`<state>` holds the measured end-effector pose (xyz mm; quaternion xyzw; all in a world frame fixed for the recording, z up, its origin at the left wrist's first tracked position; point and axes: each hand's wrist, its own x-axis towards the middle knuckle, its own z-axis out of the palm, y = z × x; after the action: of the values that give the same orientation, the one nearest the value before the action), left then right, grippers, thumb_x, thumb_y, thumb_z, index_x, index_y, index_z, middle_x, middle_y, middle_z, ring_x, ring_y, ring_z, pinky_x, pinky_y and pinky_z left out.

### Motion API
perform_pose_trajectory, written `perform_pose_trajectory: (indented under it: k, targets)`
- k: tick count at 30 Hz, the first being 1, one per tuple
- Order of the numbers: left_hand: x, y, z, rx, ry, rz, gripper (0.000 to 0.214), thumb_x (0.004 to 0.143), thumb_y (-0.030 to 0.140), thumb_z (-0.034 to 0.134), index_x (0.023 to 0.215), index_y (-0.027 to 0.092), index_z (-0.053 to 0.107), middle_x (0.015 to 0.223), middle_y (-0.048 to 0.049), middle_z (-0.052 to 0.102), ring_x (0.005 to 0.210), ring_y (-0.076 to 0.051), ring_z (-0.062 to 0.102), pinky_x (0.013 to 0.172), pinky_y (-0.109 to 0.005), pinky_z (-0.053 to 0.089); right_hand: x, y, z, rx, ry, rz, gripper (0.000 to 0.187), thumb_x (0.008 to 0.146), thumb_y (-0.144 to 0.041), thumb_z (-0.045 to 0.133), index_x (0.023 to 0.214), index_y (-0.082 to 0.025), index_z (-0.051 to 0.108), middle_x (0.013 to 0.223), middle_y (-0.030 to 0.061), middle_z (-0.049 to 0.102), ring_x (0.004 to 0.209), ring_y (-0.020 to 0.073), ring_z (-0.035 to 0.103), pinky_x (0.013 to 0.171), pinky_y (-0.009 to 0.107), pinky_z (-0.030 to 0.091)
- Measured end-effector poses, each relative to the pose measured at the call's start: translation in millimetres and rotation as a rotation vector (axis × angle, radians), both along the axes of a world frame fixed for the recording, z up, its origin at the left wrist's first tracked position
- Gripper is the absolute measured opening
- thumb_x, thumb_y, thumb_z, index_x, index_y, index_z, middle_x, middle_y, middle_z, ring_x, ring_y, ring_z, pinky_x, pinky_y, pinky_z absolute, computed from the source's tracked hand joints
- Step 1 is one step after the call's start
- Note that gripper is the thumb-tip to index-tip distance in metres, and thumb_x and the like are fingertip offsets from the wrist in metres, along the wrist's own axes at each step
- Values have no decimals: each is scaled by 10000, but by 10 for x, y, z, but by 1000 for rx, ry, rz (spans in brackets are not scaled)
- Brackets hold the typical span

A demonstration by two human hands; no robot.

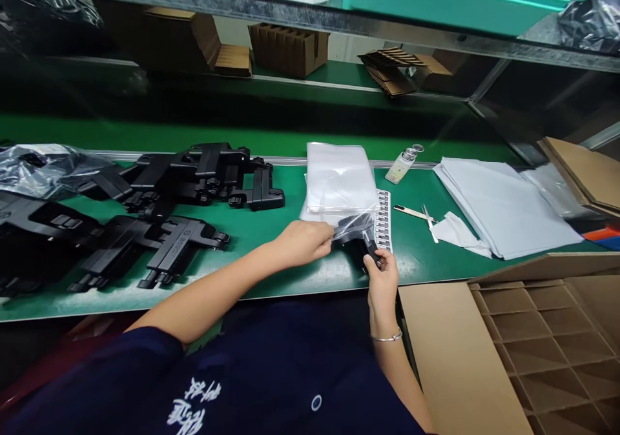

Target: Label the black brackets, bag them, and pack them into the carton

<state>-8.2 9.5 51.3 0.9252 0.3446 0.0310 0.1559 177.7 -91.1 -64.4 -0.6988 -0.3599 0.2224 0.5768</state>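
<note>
Over the front of the green bench, my left hand (304, 244) pinches the edge of a clear plastic bag (352, 227). A black plastic bracket-like part (364, 249) sits partly inside that bag, its far end under the film. The near end of the part is gripped by the fingers of my right hand (382, 277). Just behind lies a stack of clear plastic bags (340, 177). A sheet of printed labels (383, 219) shows beside the stack, partly covered by it.
Several black parts (174, 248) crowd the bench's left side. To the right are a small bottle (403, 164), a cutter knife (411, 213), tweezers (429, 222), a white cloth (460, 233) and white sheets (504, 202). A divided cardboard box (547, 338) stands front right; a metal shelf (290, 12) crosses overhead.
</note>
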Motion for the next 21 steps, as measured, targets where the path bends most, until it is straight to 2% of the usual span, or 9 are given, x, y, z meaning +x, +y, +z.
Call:
perform_pose_trajectory:
  k: [3,6,9,12,15,17,21]
  targets:
    - [37,-9,18,-76,-97,-132,142,844,157,485,715,190,533,716,6,613,636,-140,535,552,-262,293,-47,16,11,35,-35,6,270,783,-388,675,958,-203,583,1072,64,602,1019,229,560,960,422,421]
    - [150,-26,43,-43,-156,-106,151,866,181,474,731,189,539,720,-1,608,652,-146,543,555,-266,302,-181,35,28,88,-118,19,231,809,-371,659,949,-209,574,1095,79,595,1072,245,560,981,444,426]
    - [310,-93,32,-11,-190,-111,180,907,209,449,759,190,549,738,-12,611,686,-159,567,583,-269,345,-266,71,-17,172,-318,73,205,871,-361,604,1012,-215,576,1143,108,592,1125,267,557,988,481,437]
    - [459,-232,-22,-3,-228,-243,191,929,220,443,786,184,565,802,-40,639,770,-179,605,665,-276,414,-229,133,-81,230,-543,278,276,929,-332,497,1170,-221,571,1160,129,615,1100,286,581,947,507,472]
    - [485,-295,-30,-44,-241,-384,189,929,242,471,780,180,569,833,-60,656,815,-196,610,707,-289,435,-95,179,-38,232,-648,480,322,947,-280,444,1240,-239,570,1143,117,644,1069,286,605,924,506,499]
    - [423,-210,22,-114,-317,-298,192,930,252,463,782,179,563,816,-46,647,780,-181,590,699,-283,433,-4,175,71,252,-716,569,325,948,-263,466,1252,-230,578,1147,127,647,1073,291,604,915,507,507]
    - [333,76,154,-324,-588,122,183,909,232,436,746,178,500,717,12,562,681,-131,514,664,-247,419,32,136,311,304,-924,798,338,972,-237,490,1294,-174,572,1196,179,628,1099,298,595,894,500,519]
